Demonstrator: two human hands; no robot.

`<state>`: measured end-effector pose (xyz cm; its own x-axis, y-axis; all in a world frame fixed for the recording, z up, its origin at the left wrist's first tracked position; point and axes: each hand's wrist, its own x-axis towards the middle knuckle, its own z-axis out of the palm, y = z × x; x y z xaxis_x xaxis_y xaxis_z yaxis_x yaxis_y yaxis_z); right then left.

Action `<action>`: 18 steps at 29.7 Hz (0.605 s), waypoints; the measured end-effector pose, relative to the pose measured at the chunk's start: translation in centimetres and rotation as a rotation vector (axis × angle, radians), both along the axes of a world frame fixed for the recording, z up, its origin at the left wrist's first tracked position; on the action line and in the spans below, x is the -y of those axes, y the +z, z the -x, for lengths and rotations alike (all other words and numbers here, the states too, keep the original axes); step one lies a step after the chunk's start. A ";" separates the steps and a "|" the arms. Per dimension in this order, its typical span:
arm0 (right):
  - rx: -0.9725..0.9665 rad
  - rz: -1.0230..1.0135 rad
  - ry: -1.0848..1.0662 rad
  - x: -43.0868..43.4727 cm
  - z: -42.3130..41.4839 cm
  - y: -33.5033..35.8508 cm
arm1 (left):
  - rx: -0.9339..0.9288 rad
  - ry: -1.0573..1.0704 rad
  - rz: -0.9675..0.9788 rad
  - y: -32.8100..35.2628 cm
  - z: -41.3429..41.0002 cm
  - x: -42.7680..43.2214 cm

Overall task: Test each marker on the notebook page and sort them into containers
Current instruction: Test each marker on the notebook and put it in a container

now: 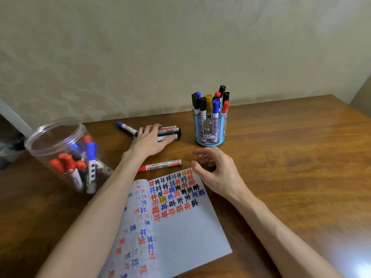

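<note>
Pale patterned wall (180, 47) at 12 o'clock; brown wooden table (291, 157) toward 6 o'clock, with glare (361, 267) at 5 o'clock.

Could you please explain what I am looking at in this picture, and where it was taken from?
There is no machine here: one camera on a person's head looks down at their two bare hands. On the wooden table lie an open notebook covered in coloured test marks and a single red marker. A clear jar on the left and a blue holder at the back both hold sorted markers. The left grip, a bare hand, curls over a bundle of loose markers. The right grip is near the notebook's far corner, loosely curled, holding nothing.
</note>
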<state>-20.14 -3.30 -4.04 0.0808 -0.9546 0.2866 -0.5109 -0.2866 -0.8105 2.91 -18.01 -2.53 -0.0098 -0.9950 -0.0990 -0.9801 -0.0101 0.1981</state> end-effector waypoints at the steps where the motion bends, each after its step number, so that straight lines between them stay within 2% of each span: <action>1: 0.001 0.000 0.000 0.0 0.0 0.0 | 0.002 -0.020 -0.003 0.1 0.1 -0.8; 12: 0.014 0.035 -0.009 -0.2 -0.2 0.1 | -0.091 -0.189 0.066 1.1 1.1 -9.0; 18: 0.009 0.035 -0.011 -0.4 -0.4 0.1 | -0.128 -0.281 0.418 1.7 0.6 -12.3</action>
<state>-19.71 -2.91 -3.95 0.0674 -0.9450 0.3202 -0.5071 -0.3088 -0.8046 2.32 -5.70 -0.81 -0.2682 -0.9067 0.3256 -0.9013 0.3555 0.2477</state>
